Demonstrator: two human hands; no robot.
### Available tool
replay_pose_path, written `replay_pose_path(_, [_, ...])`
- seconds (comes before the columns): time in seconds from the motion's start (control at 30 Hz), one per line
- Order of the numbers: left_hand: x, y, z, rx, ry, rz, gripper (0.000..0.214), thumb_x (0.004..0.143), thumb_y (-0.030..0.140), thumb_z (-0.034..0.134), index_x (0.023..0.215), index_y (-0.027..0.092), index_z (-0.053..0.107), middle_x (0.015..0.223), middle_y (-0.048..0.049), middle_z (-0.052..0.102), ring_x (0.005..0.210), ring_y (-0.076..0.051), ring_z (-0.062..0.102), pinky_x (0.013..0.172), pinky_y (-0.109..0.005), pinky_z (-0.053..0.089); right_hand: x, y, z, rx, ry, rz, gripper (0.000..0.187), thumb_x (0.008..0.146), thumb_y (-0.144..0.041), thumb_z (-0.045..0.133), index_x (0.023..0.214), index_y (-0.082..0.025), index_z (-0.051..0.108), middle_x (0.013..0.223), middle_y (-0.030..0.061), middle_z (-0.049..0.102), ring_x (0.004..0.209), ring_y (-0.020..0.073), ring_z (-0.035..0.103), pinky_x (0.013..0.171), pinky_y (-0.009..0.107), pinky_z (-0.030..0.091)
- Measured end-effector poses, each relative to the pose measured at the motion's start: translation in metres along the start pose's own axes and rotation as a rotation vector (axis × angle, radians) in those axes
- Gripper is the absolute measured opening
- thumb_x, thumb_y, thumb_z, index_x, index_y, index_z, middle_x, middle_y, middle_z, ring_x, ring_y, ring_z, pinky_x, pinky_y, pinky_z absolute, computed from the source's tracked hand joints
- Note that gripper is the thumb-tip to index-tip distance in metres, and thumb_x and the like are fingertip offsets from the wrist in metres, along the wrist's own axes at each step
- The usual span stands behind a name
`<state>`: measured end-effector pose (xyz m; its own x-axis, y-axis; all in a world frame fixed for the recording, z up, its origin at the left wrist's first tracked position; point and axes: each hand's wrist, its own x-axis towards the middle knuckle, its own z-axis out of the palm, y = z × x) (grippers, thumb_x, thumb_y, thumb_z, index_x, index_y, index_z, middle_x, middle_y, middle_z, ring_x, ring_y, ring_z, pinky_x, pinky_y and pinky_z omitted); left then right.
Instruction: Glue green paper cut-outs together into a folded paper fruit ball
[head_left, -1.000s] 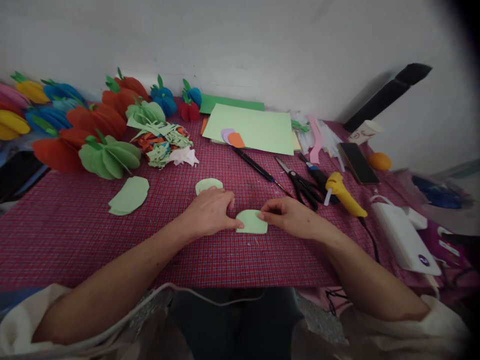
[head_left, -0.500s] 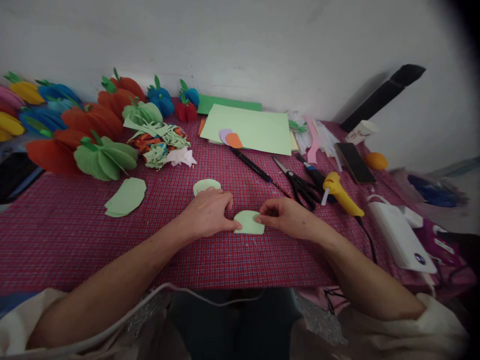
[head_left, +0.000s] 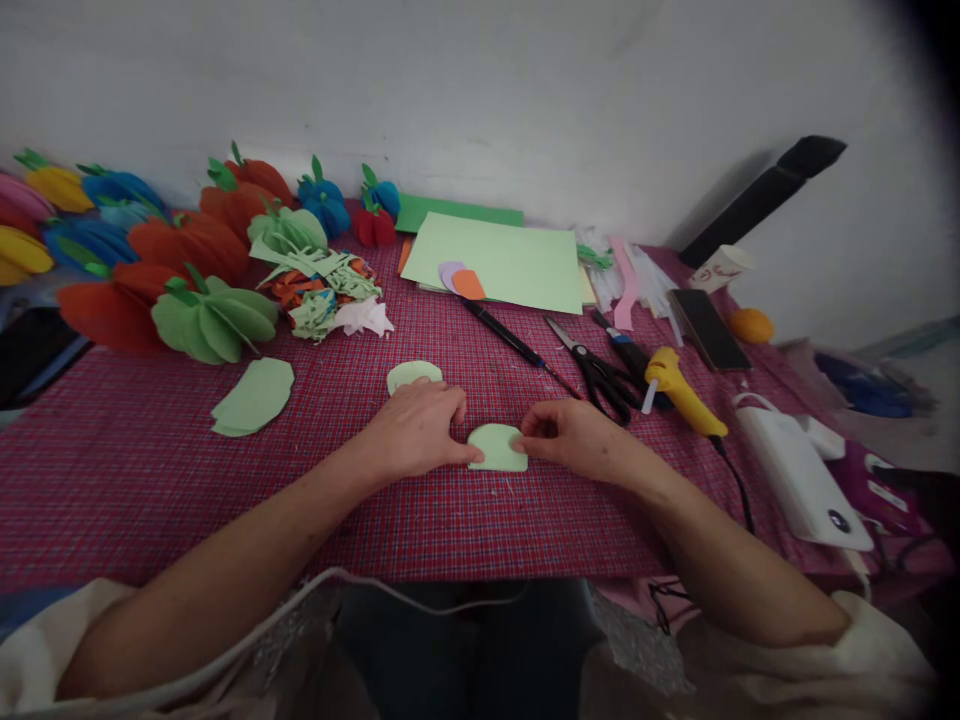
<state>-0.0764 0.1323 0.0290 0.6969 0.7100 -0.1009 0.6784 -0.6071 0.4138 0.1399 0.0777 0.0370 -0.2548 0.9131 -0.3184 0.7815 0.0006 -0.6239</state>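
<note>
A small light green folded paper cut-out (head_left: 498,447) lies on the red checked tablecloth (head_left: 150,470) near the front middle. My left hand (head_left: 416,430) presses its fingertips on the cut-out's left edge, fingers curled together. My right hand (head_left: 574,437) pinches the cut-out's right edge between thumb and fingers. Another light green cut-out (head_left: 413,374) lies just behind my left hand. A small stack of the same green shapes (head_left: 253,396) rests further left.
Paper fruit decorations (head_left: 214,318) in orange, green, blue and yellow line the back left, with paper scraps (head_left: 322,285) beside them. Green paper sheets (head_left: 499,260), a pen (head_left: 510,340), scissors (head_left: 596,372), a yellow glue gun (head_left: 679,388), a phone (head_left: 705,325) and a white box (head_left: 799,470) lie right.
Both hands stay on the green cut-out; my right hand's fingers have slid slightly left along its edge. Otherwise the scene only shifts with the head.
</note>
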Motion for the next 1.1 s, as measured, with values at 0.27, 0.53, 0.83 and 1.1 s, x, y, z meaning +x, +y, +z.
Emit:
replay_pose_path(0.27, [0.000,0.001,0.000,0.036,-0.003,0.001,0.043,0.062,0.058,0.061,0.080,0.019,0.054,0.077,-0.0027,0.056,0.074,-0.020,0.048,0.061,-0.029,0.031,-0.005,-0.004,0.003,-0.099,0.088,-0.011,0.028,0.065,-0.033,0.069,0.082,-0.020,0.052,0.065,-0.0051,0.056,0.056,0.0101,0.051,0.050,0.022,0.031])
replay_pose_path(0.53, [-0.003,0.001,-0.004,-0.038,0.015,-0.023,0.039,0.068,0.055,0.059,0.082,0.019,0.052,0.078,-0.0016,0.057,0.073,-0.018,0.049,0.059,-0.028,0.033,-0.007,-0.006,0.004,-0.159,0.051,0.009,0.031,0.065,-0.036,0.069,0.084,-0.020,0.051,0.067,-0.0045,0.057,0.057,0.0101,0.051,0.050,0.022,0.031])
replay_pose_path(0.83, [-0.013,0.020,-0.021,0.240,0.352,0.071,0.033,0.091,0.034,0.036,0.075,0.018,0.060,0.076,-0.0030,0.063,0.080,-0.020,0.050,0.070,-0.034,0.033,-0.015,-0.009,-0.006,-0.060,0.082,-0.045,0.027,0.070,-0.039,0.066,0.083,-0.018,0.054,0.068,-0.0029,0.057,0.058,0.0104,0.050,0.052,0.022,0.032])
replay_pose_path(1.1, [-0.031,0.038,-0.007,0.289,0.421,0.006,0.025,0.088,0.035,0.043,0.103,0.020,0.056,0.094,-0.0059,0.062,0.090,-0.023,0.050,0.075,-0.036,0.034,-0.021,-0.008,-0.017,-0.011,0.247,-0.183,0.017,0.083,-0.029,0.051,0.081,-0.018,0.063,0.071,-0.0006,0.061,0.063,0.0115,0.052,0.059,0.024,0.036])
